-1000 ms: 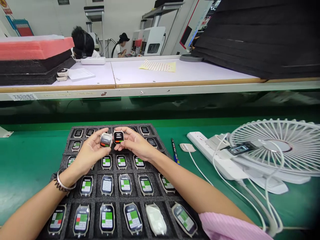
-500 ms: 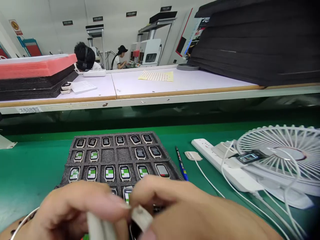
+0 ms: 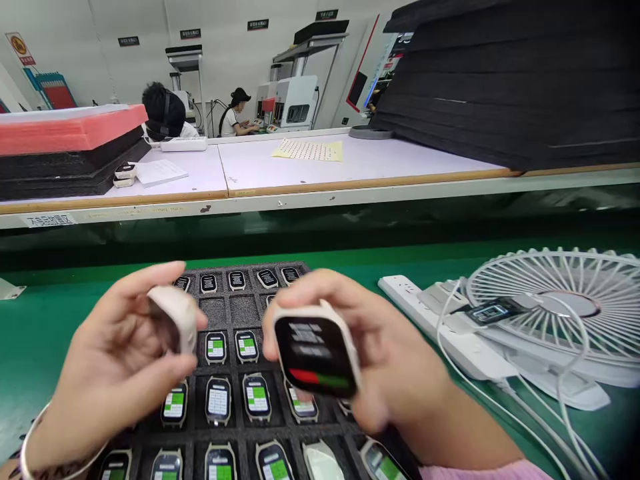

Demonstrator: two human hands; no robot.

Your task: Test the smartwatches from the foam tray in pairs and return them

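Note:
My left hand (image 3: 125,347) grips a beige smartwatch case (image 3: 179,313) by its edges, its dark face turned sideways. In my right hand (image 3: 385,353) is another smartwatch (image 3: 315,353), screen towards me, showing blurred white text with a red and a green patch below. Both hands are raised over a dark grey foam tray (image 3: 227,363) with square compartments. Several strapless watches lie in it, among them a watch with a green and white screen (image 3: 257,398). Two compartments in the second row from the back hold no watch. My hands cover parts of the tray.
At the right stand a white fan (image 3: 545,300) and a white power strip (image 3: 450,333) with cables. Above the green bench runs a shelf (image 3: 280,193) bearing black foam sheets (image 3: 500,87), pink foam (image 3: 90,130) and a yellow sticker sheet (image 3: 310,150). Two people sit beyond.
My hands have come apart and risen from the front of the tray. The right-hand watch now faces me with its screen lit. More of the tray's near rows shows.

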